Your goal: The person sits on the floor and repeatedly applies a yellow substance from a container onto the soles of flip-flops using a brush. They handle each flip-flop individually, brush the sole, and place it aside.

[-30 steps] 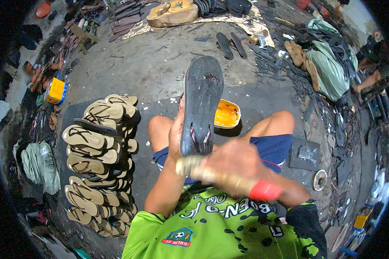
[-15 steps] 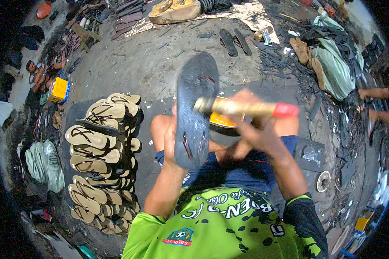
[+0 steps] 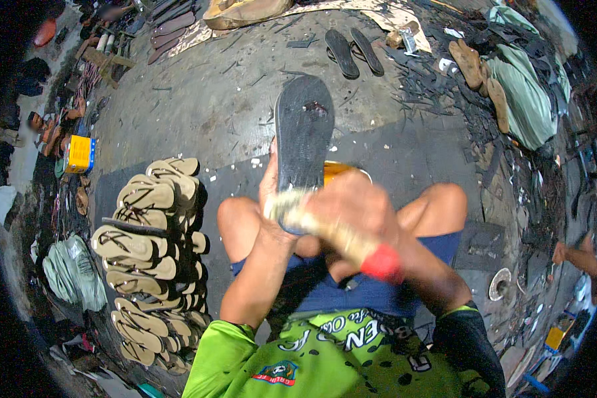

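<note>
My left hand (image 3: 270, 189) grips a dark sandal sole (image 3: 305, 132) along its left edge, holding it up lengthwise above my lap. Two reddish-marked spots were on its face; the upper one shows near the toe end. In my right hand (image 3: 358, 202), closed and blurred by motion, is a brush (image 3: 341, 240) with a pale wooden handle and a red end. Its pale head lies across the lower part of the sole. Behind that hand, a bowl (image 3: 337, 170) with orange-yellow inside is mostly hidden.
Stacked beige flip-flops (image 3: 136, 243) stand on the floor at my left. Two dark sandals (image 3: 341, 53) lie ahead. Dark scraps and a pale green sack (image 3: 524, 99) are at the far right. A yellow tin (image 3: 79, 154) stands at the far left. Another person's arm (image 3: 580, 257) shows at the right.
The brush has swept down and left from the sole's middle to its lower end, its red end now pointing down and right. My right hand covers more of the bowl. The view has shifted slightly.
</note>
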